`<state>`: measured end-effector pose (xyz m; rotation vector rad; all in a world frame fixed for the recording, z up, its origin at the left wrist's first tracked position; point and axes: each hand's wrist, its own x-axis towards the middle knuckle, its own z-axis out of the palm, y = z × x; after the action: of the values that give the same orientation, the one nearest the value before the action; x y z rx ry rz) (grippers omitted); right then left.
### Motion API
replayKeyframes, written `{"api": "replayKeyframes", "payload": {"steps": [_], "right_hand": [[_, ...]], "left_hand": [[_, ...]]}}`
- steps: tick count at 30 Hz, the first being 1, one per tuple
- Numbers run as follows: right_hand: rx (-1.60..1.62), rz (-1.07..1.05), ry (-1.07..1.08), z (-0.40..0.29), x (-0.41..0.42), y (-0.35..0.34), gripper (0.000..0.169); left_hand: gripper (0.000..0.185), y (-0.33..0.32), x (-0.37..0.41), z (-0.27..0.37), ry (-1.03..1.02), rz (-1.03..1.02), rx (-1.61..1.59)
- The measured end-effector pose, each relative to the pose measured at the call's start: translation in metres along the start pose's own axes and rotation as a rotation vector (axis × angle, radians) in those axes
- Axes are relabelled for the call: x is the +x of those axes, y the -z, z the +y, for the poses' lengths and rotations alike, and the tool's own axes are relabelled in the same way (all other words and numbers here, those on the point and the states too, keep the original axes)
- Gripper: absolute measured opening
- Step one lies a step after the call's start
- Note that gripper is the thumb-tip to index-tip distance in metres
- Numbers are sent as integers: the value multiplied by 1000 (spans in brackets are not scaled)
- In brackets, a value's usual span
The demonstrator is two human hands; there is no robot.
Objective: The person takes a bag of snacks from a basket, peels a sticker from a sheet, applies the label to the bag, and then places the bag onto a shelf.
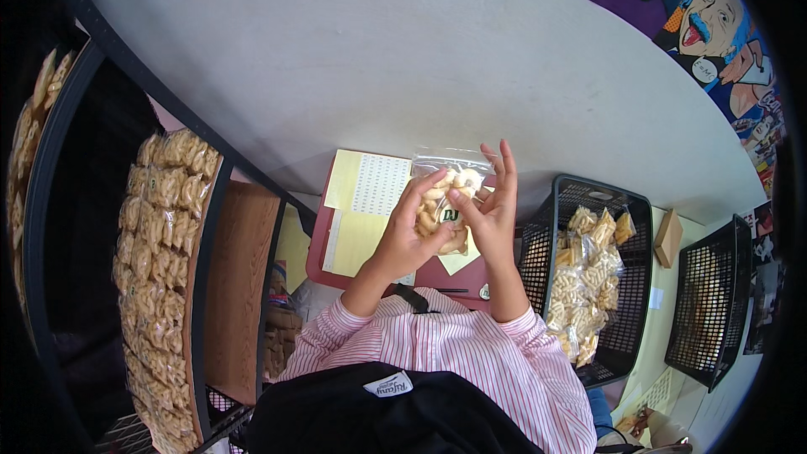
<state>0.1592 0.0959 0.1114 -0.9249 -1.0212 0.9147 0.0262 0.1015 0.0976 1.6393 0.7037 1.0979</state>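
Note:
Both my hands hold a clear zip bag point(468, 181) of pale, curved snack pieces above a small red table point(315, 263). A round sticker point(449, 215) with green lettering shows on its front. My left hand point(410, 224) grips the bag's left side, thumb low on the front. At the right side, my right hand point(495, 214) has its thumb on the sticker's edge, with some fingers raised. Beneath lie yellow sheets point(356, 236) and a white printed sheet point(382, 184). A dark pen point(452, 291) and a round sticker or tag point(484, 291) lie near the table's front edge.
On my right a black plastic crate point(637, 302) holds several snack bags point(592, 274); beyond it stands another black crate point(709, 302). To my left, a shelf carries rows of bagged snacks point(161, 265) beside a wooden panel point(233, 290). A pale wall point(403, 57) rises ahead.

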Motion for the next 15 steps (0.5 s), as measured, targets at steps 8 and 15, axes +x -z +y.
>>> {"api": "replayKeyframes", "payload": {"steps": [8, 15], "right_hand": [[-73, -95, -15, 6, 1, 15, 83], [104, -197, -103, 4, -14, 14, 88]], "left_hand": [[56, -4, 0, -3, -24, 79, -151], [37, -2, 1, -12, 73, 176, -159]]}}
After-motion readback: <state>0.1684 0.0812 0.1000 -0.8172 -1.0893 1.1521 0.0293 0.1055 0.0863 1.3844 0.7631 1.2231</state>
